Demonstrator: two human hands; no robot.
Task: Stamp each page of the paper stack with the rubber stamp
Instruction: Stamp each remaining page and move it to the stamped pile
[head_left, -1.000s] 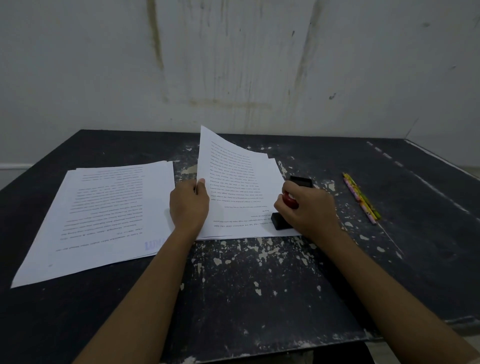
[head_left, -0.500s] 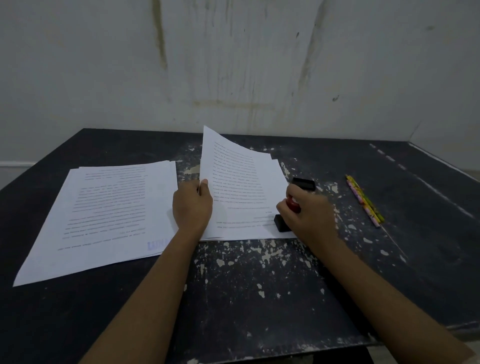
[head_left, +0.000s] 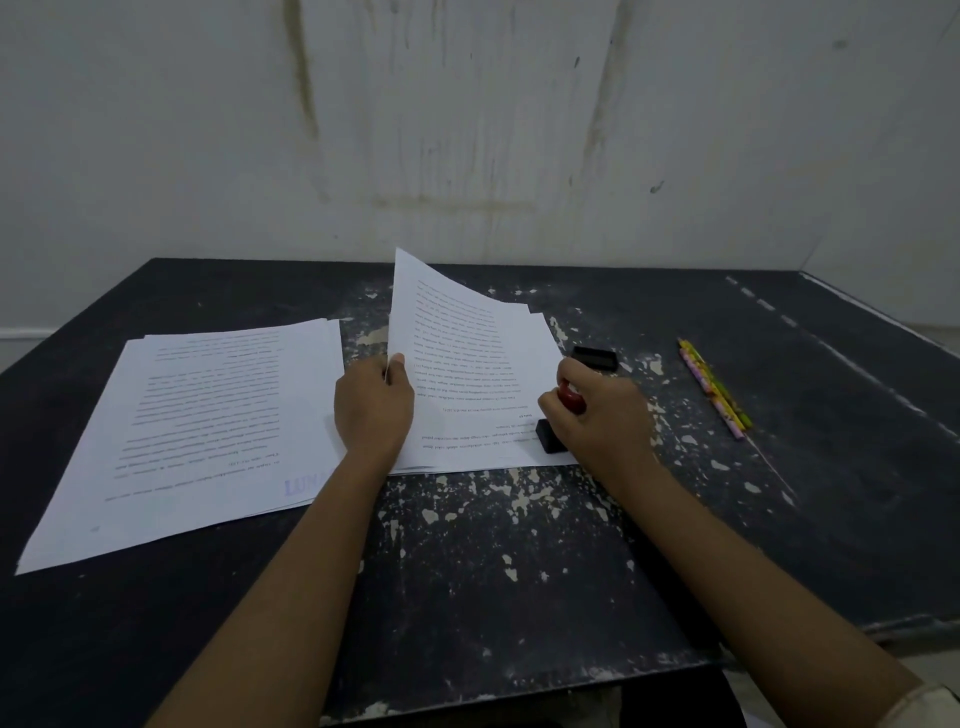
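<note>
A stack of printed pages (head_left: 498, 452) lies at the table's middle. My left hand (head_left: 371, 410) pinches the left edge of its top sheet (head_left: 452, 343), whose far left corner curls up off the stack. My right hand (head_left: 602, 415) grips the rubber stamp (head_left: 550, 436), which has a red knob and a black base. The base rests on the stack's near right corner. A second pile of pages (head_left: 197, 421) lies to the left, with a faint blue stamp mark (head_left: 306, 486) near its front edge.
A black ink pad (head_left: 595, 357) sits just beyond my right hand. Coloured pencils (head_left: 714, 387) lie to the right on the worn black table (head_left: 493, 571). A stained white wall stands behind the table.
Almost nothing has moved: my left hand still holds the lifted sheet and my right hand still keeps the stamp on the stack's corner. The view has shifted slightly.
</note>
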